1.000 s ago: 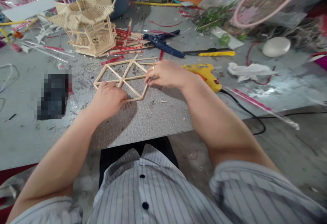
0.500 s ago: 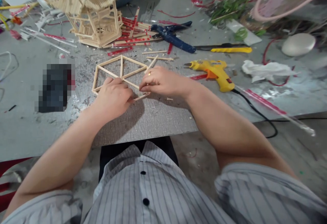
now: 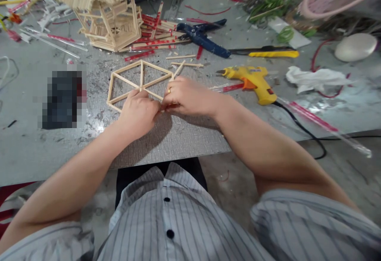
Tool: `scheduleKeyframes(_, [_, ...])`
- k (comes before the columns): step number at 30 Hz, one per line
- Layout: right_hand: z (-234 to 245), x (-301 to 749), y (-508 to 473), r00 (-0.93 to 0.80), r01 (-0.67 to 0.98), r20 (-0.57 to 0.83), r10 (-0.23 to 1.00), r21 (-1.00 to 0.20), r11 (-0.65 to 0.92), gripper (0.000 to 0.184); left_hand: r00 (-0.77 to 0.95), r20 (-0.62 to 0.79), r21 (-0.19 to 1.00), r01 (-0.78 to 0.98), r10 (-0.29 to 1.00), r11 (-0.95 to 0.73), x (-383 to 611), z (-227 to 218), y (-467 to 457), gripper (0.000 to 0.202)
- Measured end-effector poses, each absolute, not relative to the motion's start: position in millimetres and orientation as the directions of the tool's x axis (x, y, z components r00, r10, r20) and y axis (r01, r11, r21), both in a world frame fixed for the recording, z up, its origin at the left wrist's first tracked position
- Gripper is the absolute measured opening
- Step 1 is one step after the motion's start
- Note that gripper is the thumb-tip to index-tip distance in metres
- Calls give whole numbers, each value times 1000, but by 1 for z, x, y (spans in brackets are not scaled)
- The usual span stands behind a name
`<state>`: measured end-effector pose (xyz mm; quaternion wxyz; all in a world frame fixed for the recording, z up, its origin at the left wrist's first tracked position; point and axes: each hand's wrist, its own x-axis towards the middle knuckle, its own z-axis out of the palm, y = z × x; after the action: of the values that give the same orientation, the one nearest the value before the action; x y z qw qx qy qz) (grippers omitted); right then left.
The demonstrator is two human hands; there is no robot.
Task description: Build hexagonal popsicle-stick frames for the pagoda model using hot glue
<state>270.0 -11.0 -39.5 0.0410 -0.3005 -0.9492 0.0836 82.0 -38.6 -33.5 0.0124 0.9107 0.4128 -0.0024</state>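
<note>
A flat six-sided frame of thin wooden sticks [image 3: 142, 74], with spokes meeting in the middle, lies on the table. My left hand [image 3: 139, 108] rests over its near side, fingers closed and pinching at the near edge. At the near right corner my right hand [image 3: 187, 96], a ring on one finger, pinches with fingertips almost touching those of the left. The wooden stick between the fingertips is mostly hidden by them. Beyond the right knuckles, a loose-looking wooden stick [image 3: 179, 70] slants up from the frame's right corner.
A yellow glue gun [image 3: 256, 82] lies to the right, its cord running off the edge. Behind are blue cutting pliers [image 3: 205, 43], a yellow utility knife [image 3: 273, 54], red-wrapped sticks [image 3: 160, 41] and a stick-built pavilion model [image 3: 110, 23]. A blurred dark object [image 3: 61, 100] sits left.
My hands have drawn closer together at the frame's near right corner. The short stick seen between them before is now mostly covered by fingers. The view has shifted slightly.
</note>
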Motion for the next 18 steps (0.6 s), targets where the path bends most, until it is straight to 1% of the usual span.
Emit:
scheduleKeyframes(6, [-39, 269, -10, -823, 557, 6, 569, -197, 807, 24, 640, -7, 85, 766, 768, -637, 83, -33, -37, 25])
scheduleKeyframes(9, [-39, 269, -10, -832, 543, 2, 555, -210, 813, 23, 636, 1, 78, 769, 771, -635, 83, -33, -37, 24])
scheduleKeyframes(12, [-38, 268, -9, -835, 539, -3, 550, -204, 818, 22, 611, -39, 66, 791, 791, -608, 85, -33, -37, 25])
scheduleKeyframes(14, [-39, 266, -9, -832, 545, -9, 554, -200, 814, 21, 601, -58, 80, 799, 797, -596, 85, -33, -37, 24])
scheduleKeyframes(16, [-39, 266, -9, -826, 553, -11, 563, -211, 806, 20, 607, -50, 100, 794, 793, -600, 85, -33, -36, 22])
scheduleKeyframes(18, [-39, 267, -9, -824, 549, -1, 567, -248, 798, 19, 621, -27, 107, 781, 783, -615, 83, -35, -35, 23])
